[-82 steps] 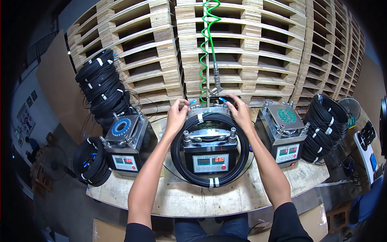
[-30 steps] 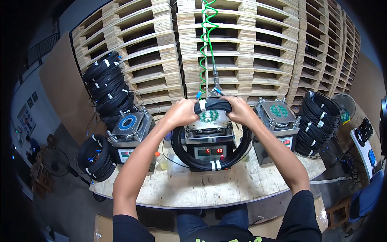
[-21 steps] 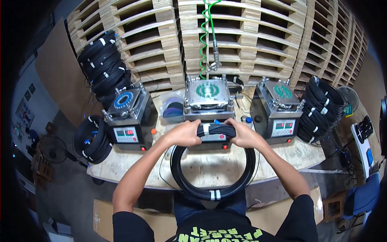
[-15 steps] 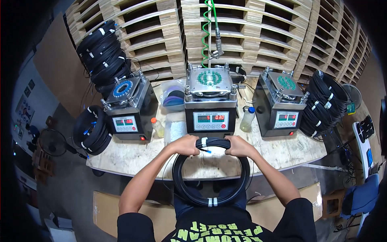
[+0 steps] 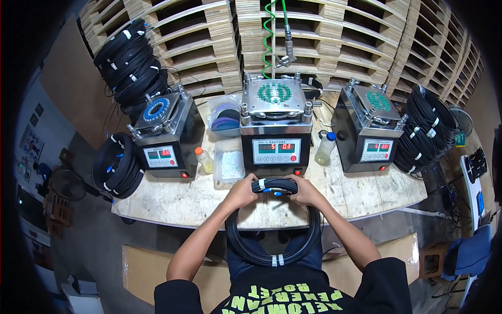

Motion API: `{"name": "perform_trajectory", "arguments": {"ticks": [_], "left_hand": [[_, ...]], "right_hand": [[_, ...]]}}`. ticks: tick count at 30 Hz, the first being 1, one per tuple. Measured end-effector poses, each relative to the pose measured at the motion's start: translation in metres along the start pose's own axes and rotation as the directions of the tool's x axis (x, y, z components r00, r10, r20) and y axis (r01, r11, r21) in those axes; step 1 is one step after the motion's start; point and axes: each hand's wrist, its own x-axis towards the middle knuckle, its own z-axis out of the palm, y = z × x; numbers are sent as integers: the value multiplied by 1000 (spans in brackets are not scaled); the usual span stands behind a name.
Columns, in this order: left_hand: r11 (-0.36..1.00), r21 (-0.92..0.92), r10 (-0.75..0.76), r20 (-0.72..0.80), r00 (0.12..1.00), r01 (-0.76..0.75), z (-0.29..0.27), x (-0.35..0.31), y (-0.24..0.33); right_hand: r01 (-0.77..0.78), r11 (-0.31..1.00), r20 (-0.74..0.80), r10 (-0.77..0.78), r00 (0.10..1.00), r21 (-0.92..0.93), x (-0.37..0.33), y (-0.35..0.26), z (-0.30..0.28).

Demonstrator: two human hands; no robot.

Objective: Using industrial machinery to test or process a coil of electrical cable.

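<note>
A coil of black cable (image 5: 275, 259), bound with white ties, spans from my lap to the table's front edge. My left hand (image 5: 242, 191) is closed round the upper left of the coil, and my right hand (image 5: 308, 191) grips its upper right. Between the hands, blue connector ends (image 5: 276, 193) show under the bundled cable, next to a white tie. Just beyond my hands stands the middle polishing machine (image 5: 276, 131), with a lit red display and a steel top plate carrying a ring of green fittings.
Similar machines stand at left (image 5: 163, 137) and right (image 5: 367, 135). A tray of white pieces (image 5: 230, 163), an orange-capped bottle (image 5: 204, 160) and a blue-capped bottle (image 5: 324, 149) are between them. Stacked cable coils (image 5: 130, 68) rise at far left, more coils (image 5: 426, 131) at right. Wooden pallets (image 5: 324, 42) line the back.
The coil's upper part has tipped, showing more of its blue connector ends between my hands. Both hands keep their hold. The view has shifted slightly.
</note>
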Motion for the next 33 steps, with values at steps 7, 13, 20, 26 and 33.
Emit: {"name": "perform_trajectory", "arguments": {"ticks": [7,13,20,26,33], "left_hand": [[949,298,191,-296,936,-100,18,-41,10],[853,514,356,-439,825,-94,32,-56,1],[889,455,254,-413,874,-43,35,-37,-13],[825,531,460,-430,777,-195,30,-25,-12],[888,428,333,-346,877,-168,19,-25,-5]], "right_hand": [[-98,963,-312,15,950,-252,-40,-18,8],[-178,737,-511,-254,821,-652,-61,-15,17],[-381,821,-571,84,817,-425,-47,-13,19],[-416,807,-534,151,832,-420,-33,-10,13],[-357,838,-438,161,884,-413,-23,-9,2]]}}
